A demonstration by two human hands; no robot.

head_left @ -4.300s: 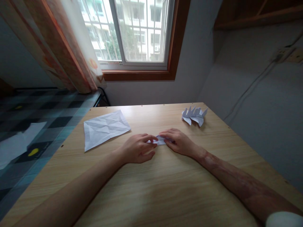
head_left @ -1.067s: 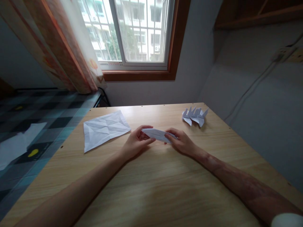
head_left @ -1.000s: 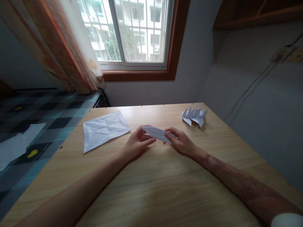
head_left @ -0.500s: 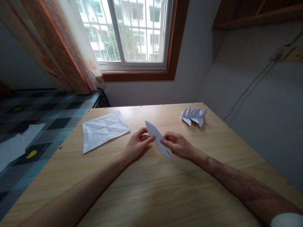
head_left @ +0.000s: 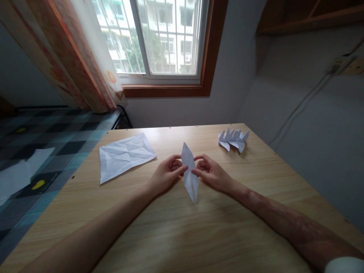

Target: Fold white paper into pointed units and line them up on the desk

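A narrow white folded paper diamond (head_left: 190,175) stands almost upright between my hands, just above the wooden table (head_left: 199,227). My left hand (head_left: 165,176) pinches its left edge with thumb and fingers. My right hand (head_left: 212,174) pinches its right edge the same way. One pointed tip aims away from me toward the window, the other toward me.
A creased white sheet (head_left: 125,155) lies flat at the table's left. Several folded white paper pieces (head_left: 233,139) sit in a cluster at the far right. A grey wall runs along the right edge; a checked bed cover (head_left: 36,151) is left of the table.
The folded paper lay flat under my fingers, then was lifted and turned from lying crosswise to pointing away from me. Both hands kept hold of it.
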